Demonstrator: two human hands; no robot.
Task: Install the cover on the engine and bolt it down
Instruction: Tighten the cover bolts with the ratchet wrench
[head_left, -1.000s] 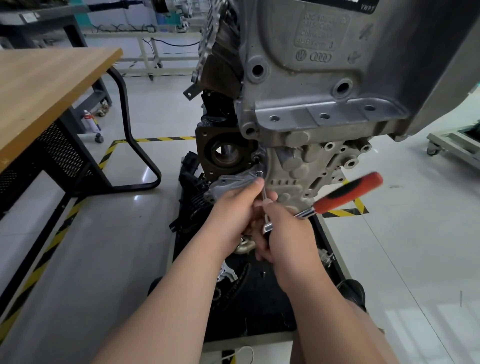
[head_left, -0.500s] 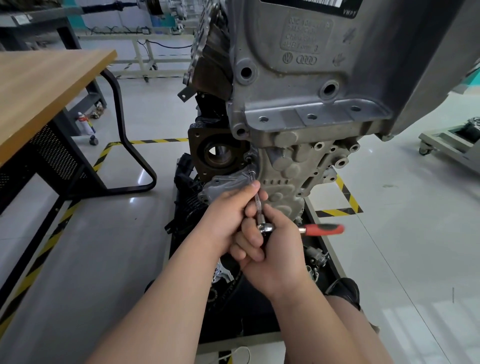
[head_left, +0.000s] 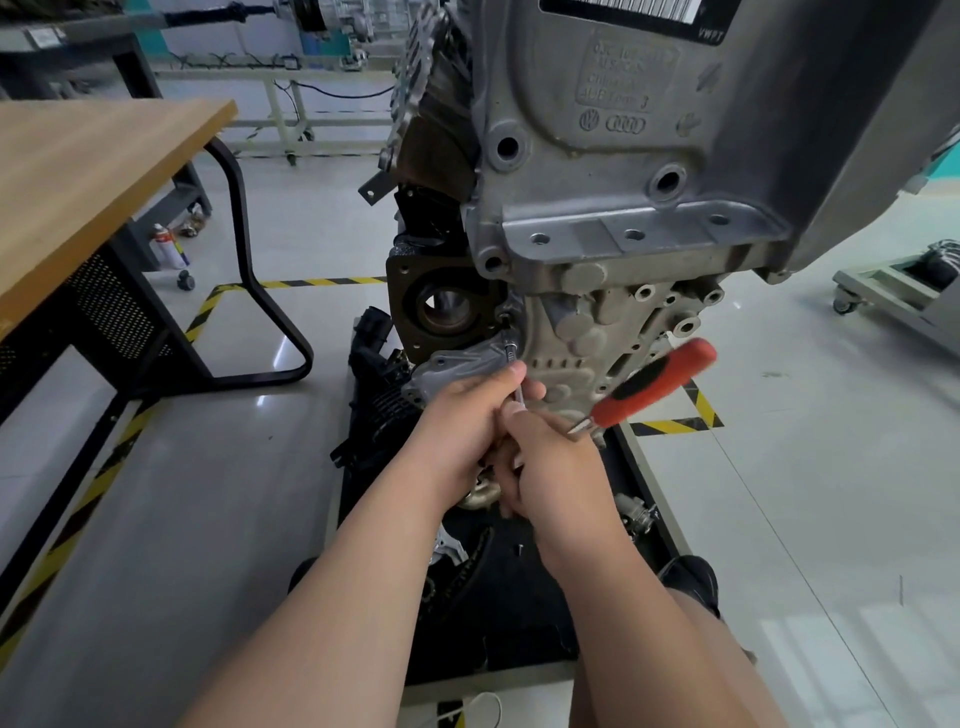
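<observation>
The grey engine (head_left: 649, 218) hangs upright in front of me. A small grey cover (head_left: 457, 366) lies against its lower left side, under a round rusty opening (head_left: 447, 309). My left hand (head_left: 467, 421) pinches the thin extension bar (head_left: 511, 358) of a ratchet, whose socket end sits on a bolt at the cover's upper right corner. My right hand (head_left: 550, 467) grips the ratchet head. The red and black handle (head_left: 654, 382) sticks out to the upper right and is blurred.
A wooden-topped workbench (head_left: 88, 171) with black legs stands at the left. A black mat (head_left: 498, 613) with loose metal parts lies under the engine. Yellow-black floor tape (head_left: 675, 423) borders the stand. A wheeled cart (head_left: 893, 301) is at the far right.
The ratchet handle swung down to level half a second ago and now points up to the right again. Both hands stay on the tool at the same bolt.
</observation>
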